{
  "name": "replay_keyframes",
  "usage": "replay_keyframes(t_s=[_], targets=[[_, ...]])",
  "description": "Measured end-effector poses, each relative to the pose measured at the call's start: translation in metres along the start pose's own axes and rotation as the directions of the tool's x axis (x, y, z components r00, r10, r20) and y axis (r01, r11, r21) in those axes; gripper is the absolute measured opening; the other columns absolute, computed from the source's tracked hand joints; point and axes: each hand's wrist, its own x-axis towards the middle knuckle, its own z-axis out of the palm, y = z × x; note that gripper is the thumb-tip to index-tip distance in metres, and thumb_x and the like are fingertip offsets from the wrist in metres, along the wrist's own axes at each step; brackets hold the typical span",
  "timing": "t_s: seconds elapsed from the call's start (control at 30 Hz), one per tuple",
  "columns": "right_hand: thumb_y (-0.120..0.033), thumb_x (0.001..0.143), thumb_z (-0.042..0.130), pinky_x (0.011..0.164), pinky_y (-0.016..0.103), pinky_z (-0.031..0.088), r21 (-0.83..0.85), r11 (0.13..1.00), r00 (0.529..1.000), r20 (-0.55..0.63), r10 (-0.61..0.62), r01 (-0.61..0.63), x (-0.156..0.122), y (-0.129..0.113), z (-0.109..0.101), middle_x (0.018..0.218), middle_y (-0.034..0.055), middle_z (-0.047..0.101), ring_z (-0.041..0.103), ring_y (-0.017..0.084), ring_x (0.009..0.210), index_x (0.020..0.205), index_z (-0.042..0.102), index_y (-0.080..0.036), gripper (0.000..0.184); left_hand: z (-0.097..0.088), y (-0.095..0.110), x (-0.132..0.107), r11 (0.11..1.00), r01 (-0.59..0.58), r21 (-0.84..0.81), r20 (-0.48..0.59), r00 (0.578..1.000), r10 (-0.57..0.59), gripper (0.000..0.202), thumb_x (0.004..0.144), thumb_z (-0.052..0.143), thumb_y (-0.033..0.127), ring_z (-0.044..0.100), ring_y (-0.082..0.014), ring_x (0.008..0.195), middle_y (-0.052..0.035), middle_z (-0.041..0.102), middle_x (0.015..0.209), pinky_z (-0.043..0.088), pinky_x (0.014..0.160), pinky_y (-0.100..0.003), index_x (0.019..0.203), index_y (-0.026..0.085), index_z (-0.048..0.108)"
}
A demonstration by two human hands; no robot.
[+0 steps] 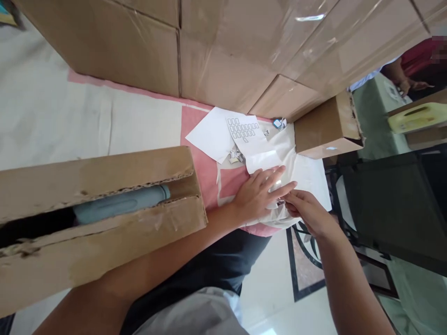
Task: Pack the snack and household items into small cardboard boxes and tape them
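My left hand (256, 191) lies over the near edge of the cloth-covered table, fingers stretched and spread, holding nothing. Its fingertips reach past the curled end of a white sheet (244, 132) printed with rows of small outlined labels. Close beside it, my right hand (307, 209) is closed in a pinch, around something small and shiny that I cannot make out. Under the label sheet is a plain white paper (209, 135). Several small pieces (237, 156) sit at its lower edge. Farther back lies a small blue-and-white item (278, 123).
Taped cardboard boxes (226, 56) form a wall behind the papers. At left, a long open box (157, 163) holds a grey-green bottle (120, 204). A smaller carton (321, 130) stands at right, before a dark chair (398, 200), a yellow jug (419, 116) and another person's hand (407, 86).
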Motion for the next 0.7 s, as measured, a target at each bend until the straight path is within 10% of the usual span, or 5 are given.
replay_keyframes(t_s=[0.43, 0.7], targets=[[-0.060, 0.075, 0.081, 0.053, 0.026, 0.016, 0.091, 0.996, 0.992, -0.126, 0.014, -0.003, -0.053, 0.043, -0.004, 0.061, -0.0064, 0.028, 0.021, 0.009, 0.058, 0.059, 0.039, -0.021, 0.060, 0.004, 0.001, 0.000, 1.000, 0.021, -0.010, -0.009, 1.000, -0.021, 0.087, 0.083, 0.074, 0.019, 0.040, -0.0358, 0.146, -0.0174, 0.027, 0.166, 0.037, 0.116, -0.051, 0.158, 0.027, 0.032], [-0.066, 0.078, 0.076, 0.054, 0.026, 0.016, -0.034, 0.999, 0.998, -0.058, -0.012, 0.010, -0.020, 0.069, 0.006, 0.056, -0.0071, 0.029, 0.021, 0.008, 0.055, 0.057, 0.042, -0.021, 0.060, 0.011, 0.000, -0.001, 1.000, 0.020, 0.011, -0.052, 0.998, -0.019, 0.074, 0.092, 0.069, 0.039, 0.041, -0.0356, 0.143, -0.0189, 0.029, 0.163, 0.038, 0.114, -0.051, 0.157, 0.025, 0.035]])
